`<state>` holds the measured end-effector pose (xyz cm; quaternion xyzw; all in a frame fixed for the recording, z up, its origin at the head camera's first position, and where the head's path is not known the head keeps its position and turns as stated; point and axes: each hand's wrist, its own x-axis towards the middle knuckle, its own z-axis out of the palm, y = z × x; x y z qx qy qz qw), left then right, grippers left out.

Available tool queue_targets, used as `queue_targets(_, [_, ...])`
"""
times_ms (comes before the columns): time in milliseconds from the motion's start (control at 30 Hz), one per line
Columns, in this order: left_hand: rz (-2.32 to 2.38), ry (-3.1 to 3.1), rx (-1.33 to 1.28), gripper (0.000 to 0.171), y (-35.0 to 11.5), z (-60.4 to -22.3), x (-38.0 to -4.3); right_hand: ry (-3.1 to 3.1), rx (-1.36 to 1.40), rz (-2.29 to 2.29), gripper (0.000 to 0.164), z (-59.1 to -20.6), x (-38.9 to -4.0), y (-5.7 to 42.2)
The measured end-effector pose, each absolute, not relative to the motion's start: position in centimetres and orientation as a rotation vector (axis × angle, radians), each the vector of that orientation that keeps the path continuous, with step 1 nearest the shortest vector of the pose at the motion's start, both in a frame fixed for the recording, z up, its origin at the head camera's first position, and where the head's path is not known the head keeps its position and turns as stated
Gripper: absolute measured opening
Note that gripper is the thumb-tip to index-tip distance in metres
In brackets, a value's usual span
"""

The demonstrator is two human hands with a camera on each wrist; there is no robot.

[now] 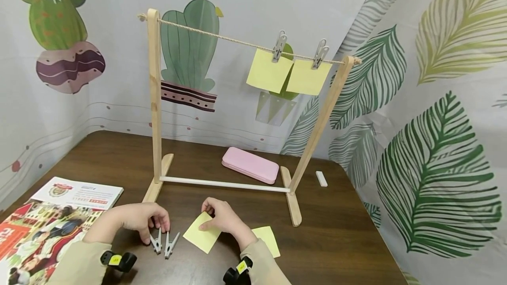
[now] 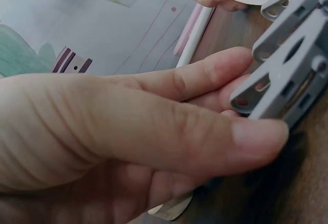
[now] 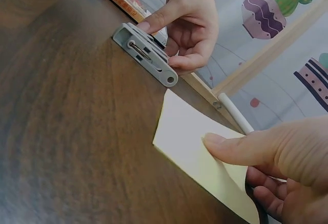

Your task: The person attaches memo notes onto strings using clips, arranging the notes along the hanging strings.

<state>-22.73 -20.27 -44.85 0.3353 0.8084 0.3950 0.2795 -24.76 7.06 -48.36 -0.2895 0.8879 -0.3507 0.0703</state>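
One yellow sticky note (image 1: 200, 234): just above the near middle of the worktop (image 1: 336, 232), pinched by the right hand (image 1: 223, 219) and tilted; to the right of the clothespins.
Right hand: thumb flat on the note's upper face, fingers bent beneath it, closed on its far right part; the near left end is left uncovered.
Left hand (image 1: 144, 219): partly closed, thumb and bent fingers about the handle end of the left clothespin (image 1: 157, 244); how firmly it presses I cannot tell.
Right clothespin (image 1: 171, 245): just beside the left clothespin, between the two hands, its handle arms spread towards the far side.
Note handling: should be very light, soft and easily creased; best taken by a corner or edge with light pressure.
Clothespin handling: probably light, stiff and sprung, with smooth arms that could slip; best squeezed at the ends of the handles, with the biting end left clear.
Spare note (image 1: 268, 240): on the worktop to the right of the right hand, partly behind the right forearm.
Rope (image 1: 222, 37): stretched across the wooden rack (image 1: 155, 100), far beyond both hands; two notes hang clipped on its right half, its left half bare.
Pink case (image 1: 250, 165): far side of the worktop, beyond the right hand.
Booklet (image 1: 79, 197): at the left, beside the left forearm.
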Motion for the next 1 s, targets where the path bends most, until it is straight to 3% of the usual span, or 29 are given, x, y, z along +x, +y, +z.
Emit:
queue_targets(167, [1.069,2.156,0.905,0.039,-20.4,-44.9,-22.8,2.609,-0.827,-1.081,0.038,-48.3,-24.9,7.4])
queue_targets(500, [1.077,2.136,0.916,0.036,-20.6,-45.3,-23.1,2.252,-0.676,-1.344,0.017,-47.5,-25.5,8.8])
queue_targets(1000, [1.110,2.110,0.933,0.032,-20.8,-45.0,-23.0,2.004,-0.462,-1.542,0.020,-47.7,-25.7,9.6])
